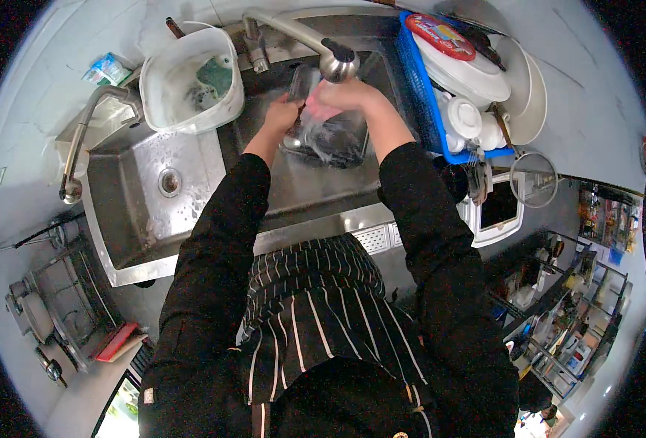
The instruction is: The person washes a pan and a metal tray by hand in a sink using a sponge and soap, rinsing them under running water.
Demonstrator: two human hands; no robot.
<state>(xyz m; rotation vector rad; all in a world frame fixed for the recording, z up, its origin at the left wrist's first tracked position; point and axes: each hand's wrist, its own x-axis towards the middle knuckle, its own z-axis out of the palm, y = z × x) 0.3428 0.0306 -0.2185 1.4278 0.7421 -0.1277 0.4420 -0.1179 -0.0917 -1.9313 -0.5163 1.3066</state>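
Note:
Both of my hands are over the right basin of a steel sink (323,191). My left hand (282,117) grips the dark edge of an item in the basin; blur hides its exact kind. My right hand (350,94), under the faucet head (340,64), holds a pink cloth or sponge (319,105) against dark ware. A dark container or tray (339,143) with whitish streaks, suds or water, lies below my hands. A shiny rounded metal piece, perhaps a spoon (292,142), shows beside its left edge.
A white bucket (150,104) with cloudy liquid and a green scouring pad (214,76) stands left of the faucet. Beyond is the left basin (131,219) with a second faucet (82,131). At right, a blue basket (422,104) holds white plates and cups; a strainer (534,179) hangs near its corner.

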